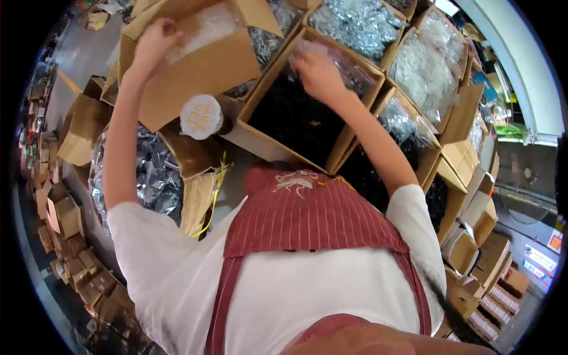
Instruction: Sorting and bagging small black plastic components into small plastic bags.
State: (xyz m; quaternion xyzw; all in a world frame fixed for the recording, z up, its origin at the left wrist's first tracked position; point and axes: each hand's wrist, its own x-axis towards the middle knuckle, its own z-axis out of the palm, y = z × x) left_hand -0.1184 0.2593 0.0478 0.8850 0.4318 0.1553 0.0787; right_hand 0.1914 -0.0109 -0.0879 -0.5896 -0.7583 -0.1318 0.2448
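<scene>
Stacked cardboard cartons ahead, tilted, mouths facing up and toward the torso. Largest near centre: open brown carton (296, 115) with dark contents inside, long axis running from lower left up to upper right. Left of it, a second brown carton (195, 65), flaps partly folded, a clear film patch on its top face. Further right and above, a row of cartons of silvery bagged parts (423, 65). Lower left, a big clear sack of shiny pieces (148, 171). Round white lid (201, 116) sitting between the two front cartons.

Clear plastic bag (349, 68) at the far upper end of the dark carton, straight ahead of the right arm, well right of the left arm. Right hand (316, 71) on it, fingers curled down over the near edge; closed grip or mere press, cannot tell. Left hand (155, 40) far apart from the right, up at the top edge of the left carton, fingers bent over the flap, seemingly pinching cardboard. Right hand clearly nearer the bag; left hand a whole carton away.
</scene>
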